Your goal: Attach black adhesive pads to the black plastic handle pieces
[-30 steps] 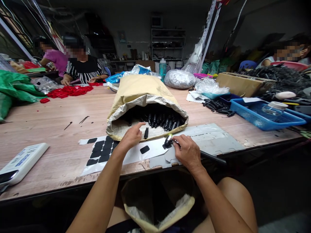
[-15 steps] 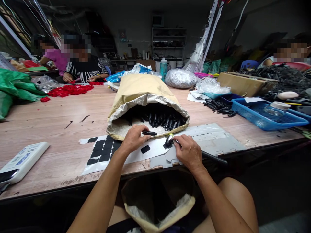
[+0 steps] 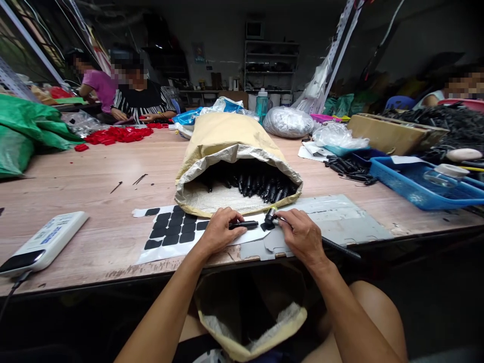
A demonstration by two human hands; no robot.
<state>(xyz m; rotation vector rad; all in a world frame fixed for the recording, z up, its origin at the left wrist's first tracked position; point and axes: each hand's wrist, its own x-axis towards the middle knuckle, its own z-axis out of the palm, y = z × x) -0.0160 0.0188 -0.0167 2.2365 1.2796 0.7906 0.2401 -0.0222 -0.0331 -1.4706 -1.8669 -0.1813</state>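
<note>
My left hand (image 3: 220, 231) pinches a black pen-shaped part (image 3: 245, 225), which points right over the white sheet in front of the sack. Gripped in my right hand (image 3: 302, 233) is a small hammer (image 3: 270, 216) with a dark head, a yellow-green end and a long black handle. Its head rests at or just above a black patch (image 3: 267, 227). Rounded black pads (image 3: 172, 231) in rows cover the left side of the white backing sheet (image 3: 151, 256). Behind both hands, a tan sack (image 3: 230, 132) lies with its mouth toward me, several black pen-shaped parts (image 3: 260, 185) inside.
A grey board (image 3: 340, 217) lies under the work. At right stand a blue tray (image 3: 427, 191) and heaped black parts. A white box-shaped device (image 3: 47, 239) with a cable sits left. Another open sack (image 3: 260, 348) hangs below the table edge. Co-workers sit across the table.
My left hand has brought the black pen-shaped part from the sack's mouth nearer to me, over the white sheet. The hammer stays by the black patch. The view has shifted slightly.
</note>
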